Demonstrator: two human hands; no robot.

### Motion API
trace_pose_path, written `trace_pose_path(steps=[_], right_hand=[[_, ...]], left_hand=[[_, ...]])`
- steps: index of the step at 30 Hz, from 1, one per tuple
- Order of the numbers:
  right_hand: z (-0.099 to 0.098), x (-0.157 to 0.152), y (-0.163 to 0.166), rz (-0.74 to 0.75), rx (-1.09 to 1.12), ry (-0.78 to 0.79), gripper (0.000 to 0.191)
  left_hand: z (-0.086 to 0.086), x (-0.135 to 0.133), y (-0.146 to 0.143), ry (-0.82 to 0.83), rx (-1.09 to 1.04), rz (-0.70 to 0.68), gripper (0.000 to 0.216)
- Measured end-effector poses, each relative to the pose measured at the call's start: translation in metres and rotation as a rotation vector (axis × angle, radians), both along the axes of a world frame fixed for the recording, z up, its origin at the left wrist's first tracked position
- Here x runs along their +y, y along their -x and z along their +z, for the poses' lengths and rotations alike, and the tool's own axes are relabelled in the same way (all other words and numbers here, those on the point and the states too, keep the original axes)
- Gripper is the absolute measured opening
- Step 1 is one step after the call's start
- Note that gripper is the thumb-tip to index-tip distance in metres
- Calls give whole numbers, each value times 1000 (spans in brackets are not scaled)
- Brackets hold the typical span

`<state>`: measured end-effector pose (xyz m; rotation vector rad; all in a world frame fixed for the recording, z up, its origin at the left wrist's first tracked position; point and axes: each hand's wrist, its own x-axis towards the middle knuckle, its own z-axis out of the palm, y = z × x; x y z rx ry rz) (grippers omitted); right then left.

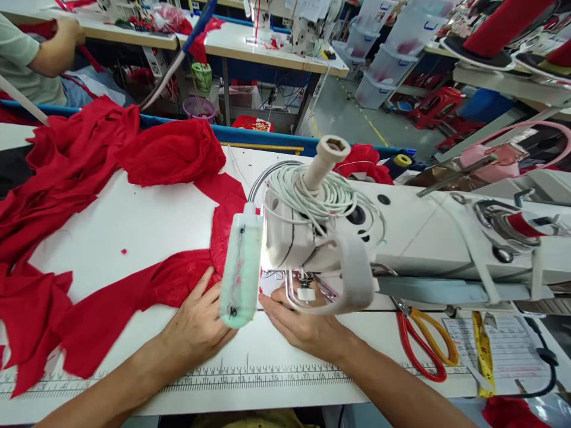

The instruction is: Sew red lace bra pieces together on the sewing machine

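Note:
My left hand (196, 315) lies on a strip of red fabric (165, 276), palm down with its fingers stretched toward the sewing machine (289, 238). A pale green lamp head (241, 270) covers some of its fingertips. Just right of the lamp, my right hand (306, 327) rests on the machine bed beside the presser foot. Its fingers are drawn close together, with a speck of red at their tips; the machine's guard hides part of them, so what they grip is unclear. The fabric's lace-like edge runs up behind the lamp.
More red fabric (66, 172) is heaped at left, with a bundle (173, 151) behind. Orange-and-red-handled scissors (423, 339), a yellow measuring tape (483, 353) and a paper sheet (520, 351) lie at right. A printed ruler (267, 375) edges the table. Another person's arm (57, 47) shows at upper left.

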<state>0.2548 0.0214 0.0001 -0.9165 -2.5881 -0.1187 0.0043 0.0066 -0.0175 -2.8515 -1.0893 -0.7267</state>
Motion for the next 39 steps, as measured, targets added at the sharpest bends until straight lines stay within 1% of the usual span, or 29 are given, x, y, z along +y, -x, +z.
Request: trace_pose_path(steps=[4, 6, 9, 11, 13, 17, 19, 21, 24, 29, 33, 39], right_hand=[[1, 1, -2, 34, -5, -60, 21], [-1, 2, -2, -14, 10, -133, 19], [-2, 3, -2, -48, -76, -184, 19], [-2, 2, -1, -42, -120, -161, 22], [-3, 2, 0, -52, -85, -123, 24], [-7, 4, 2, -96, 56, -6, 24], [-10, 5, 2, -89, 66, 49, 24], [-11, 6, 2, -76, 54, 72, 24], [-9, 6, 3, -45, 71, 48, 22], [-3, 4, 7, -19, 66, -74, 20], [-3, 1, 9, -8, 51, -82, 18], [-3, -1, 13, -29, 26, -121, 18]], left_hand=[[-4, -1, 1, 28, 7, -16, 21], [-4, -1, 2, 39, 6, -21, 21], [-4, -1, 1, 28, 3, -11, 20], [-2, -1, 0, -3, 3, 1, 17], [2, 0, -2, -24, 9, 14, 15], [13, 2, -4, 31, 46, 0, 16], [18, 3, -5, 44, 50, -11, 16], [21, 3, -5, 37, 43, -13, 18], [22, 4, -6, 50, 52, -17, 21], [17, 3, -6, 53, 41, -18, 22], [16, 2, -5, 21, 34, -6, 24], [20, 0, -6, 84, 40, -9, 26]])
